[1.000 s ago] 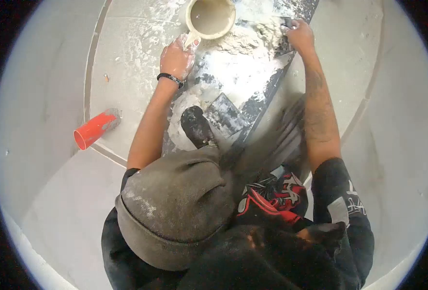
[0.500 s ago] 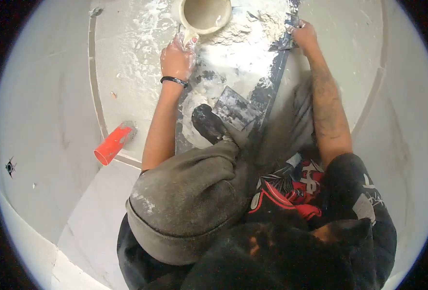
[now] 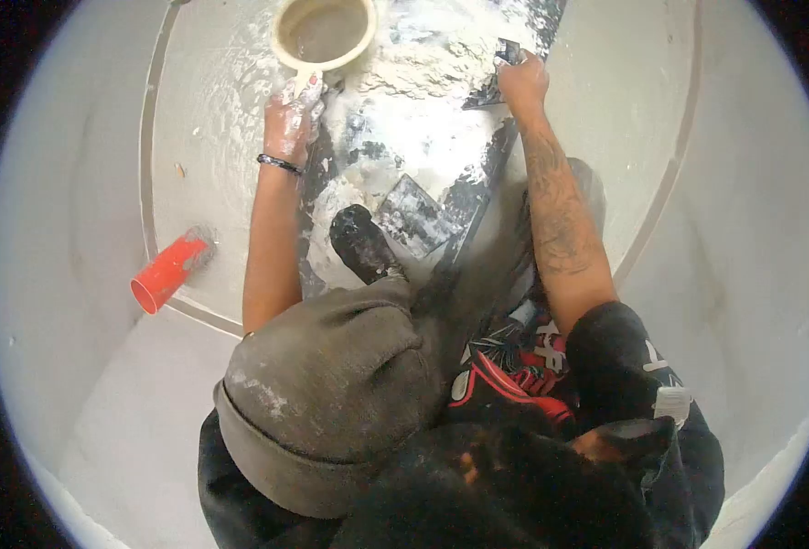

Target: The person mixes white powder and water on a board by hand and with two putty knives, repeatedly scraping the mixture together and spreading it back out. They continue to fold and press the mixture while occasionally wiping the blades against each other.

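Observation:
My left hand (image 3: 293,119), smeared with white paste, is closed on the handle of a cream pot (image 3: 364,48) at the top. Inside the pot is a greyish content that I cannot make out well. My right hand (image 3: 521,80) grips a dark trowel (image 3: 487,94) at the right edge of a heap of white paste (image 3: 432,64). The paste lies on a long dark board (image 3: 317,156). Nearer to me, a flat dark plate (image 3: 413,216) smeared with white rests on the board beside a black-covered foot (image 3: 361,240).
A red tube (image 3: 168,274) with grey residue on its far end lies on the floor at the left. A grey cap (image 3: 322,393) and dark clothing fill the lower middle. Narrow strips (image 3: 665,206) run along both sides of the pale floor.
The whole view has shifted, so most things appear further left. The trowel in my right hand has moved left relative to the board, closer to the paste. My left hand still holds the pot.

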Tool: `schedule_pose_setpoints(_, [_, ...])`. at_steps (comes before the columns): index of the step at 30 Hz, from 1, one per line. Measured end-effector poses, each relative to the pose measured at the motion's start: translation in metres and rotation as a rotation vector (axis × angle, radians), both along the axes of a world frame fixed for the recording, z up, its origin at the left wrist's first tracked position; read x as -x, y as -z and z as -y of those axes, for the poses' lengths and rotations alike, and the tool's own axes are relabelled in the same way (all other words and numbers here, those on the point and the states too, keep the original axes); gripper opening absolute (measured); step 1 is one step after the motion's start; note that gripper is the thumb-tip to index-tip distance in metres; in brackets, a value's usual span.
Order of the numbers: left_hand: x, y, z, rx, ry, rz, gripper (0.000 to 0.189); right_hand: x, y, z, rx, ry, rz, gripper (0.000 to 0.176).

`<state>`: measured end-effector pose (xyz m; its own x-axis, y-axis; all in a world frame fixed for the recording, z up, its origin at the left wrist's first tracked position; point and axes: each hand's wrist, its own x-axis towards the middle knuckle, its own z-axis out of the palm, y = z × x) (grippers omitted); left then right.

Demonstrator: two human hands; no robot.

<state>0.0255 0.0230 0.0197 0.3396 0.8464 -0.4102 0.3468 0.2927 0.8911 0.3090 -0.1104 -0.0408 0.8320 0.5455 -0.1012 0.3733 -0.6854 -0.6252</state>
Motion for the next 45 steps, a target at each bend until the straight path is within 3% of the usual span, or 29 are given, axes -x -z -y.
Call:
schedule_pose_setpoints(2, [0.017, 0.007, -0.001, 0.073, -0.153, 0.244, 0.021, 0.000, -0.005, -0.012, 0.008, -0.063, 0.069, 0.027])
schedule_pose_setpoints(4, [0.039, 0.016, -0.013, 0.077, -0.182, 0.145, 0.021, 0.005, -0.019, -0.031, 0.018, -0.377, 0.424, 0.026])
schedule_pose_setpoints(6, [0.057, 0.024, -0.019, 0.030, -0.259, 0.000, 0.018, 0.024, -0.031, -0.054, 0.048, -0.495, 0.421, 0.022])
schedule_pose_setpoints(11, [0.097, 0.046, -0.036, 0.068, -0.453, 0.133, 0.017, 0.041, -0.045, -0.076, 0.165, -0.753, 0.498, 0.021])
schedule_pose_setpoints(13, [0.107, 0.052, -0.037, 0.086, -0.478, 0.147, 0.018, 0.023, -0.053, -0.072, -0.013, -0.833, 0.466, 0.022])
schedule_pose_setpoints(17, [0.124, 0.056, -0.044, 0.129, -0.489, 0.059, 0.016, -0.004, -0.074, -0.079, -0.045, -0.791, 0.544, 0.025])
schedule_pose_setpoints(23, [0.131, 0.071, -0.056, 0.075, -0.452, 0.075, 0.029, -0.018, -0.043, -0.105, -0.085, -0.759, 0.600, 0.018])
schedule_pose_setpoints(25, [0.137, 0.068, -0.057, 0.096, -0.333, -0.122, 0.036, 0.000, -0.036, -0.101, -0.078, -0.771, 0.575, 0.018])
schedule_pose_setpoints(26, [0.155, 0.096, -0.062, 0.100, -0.340, -0.119, 0.036, 0.011, -0.035, -0.098, -0.054, -0.714, 0.505, 0.031])
schedule_pose_setpoints(28, [0.201, 0.176, -0.074, -0.670, 0.001, -0.668, 0.048, 0.018, -0.030, -0.089, -0.040, -0.767, 0.510, 0.029])
schedule_pose_setpoints(29, [0.188, 0.150, -0.064, -0.669, -0.005, -0.664, 0.048, 0.019, -0.030, -0.083, -0.028, -0.811, 0.513, 0.027])
schedule_pose_setpoints(31, [0.145, 0.061, -0.027, -0.808, -0.457, -0.890, 0.064, 0.020, -0.046, -0.077, -0.033, -0.865, 0.491, 0.028])
schedule_pose_setpoints(33, [0.133, 0.079, 0.011, -0.900, -0.477, -0.987, 0.068, 0.014, -0.054, -0.074, -0.009, -0.908, 0.450, 0.027])
schedule_pose_setpoints(35, [0.116, 0.074, 0.058, -0.794, 0.056, -0.995, 0.071, 0.009, -0.062, -0.076, -0.040, -0.912, 0.484, 0.028])
schedule_pose_setpoints(37, [0.068, -0.022, 0.076, -0.035, 0.489, -0.679, 0.073, 0.009, -0.071, -0.076, -0.172, -0.846, 0.501, 0.031])
schedule_pose_setpoints(39, [0.054, 0.027, 0.133, -0.407, 0.630, -0.889, 0.074, 0.012, -0.078, -0.071, -0.211, -0.787, 0.510, 0.031])
schedule_pose_setpoints(42, [0.043, 0.047, 0.160, -0.263, 0.730, -0.840, 0.073, 0.010, -0.070, -0.052, -0.240, -0.663, 0.511, 0.027])
schedule_pose_setpoints(45, [0.040, 0.042, 0.155, -0.320, 0.836, -0.962, 0.073, -0.009, -0.042, -0.036, -0.228, -0.510, 0.428, 0.021])
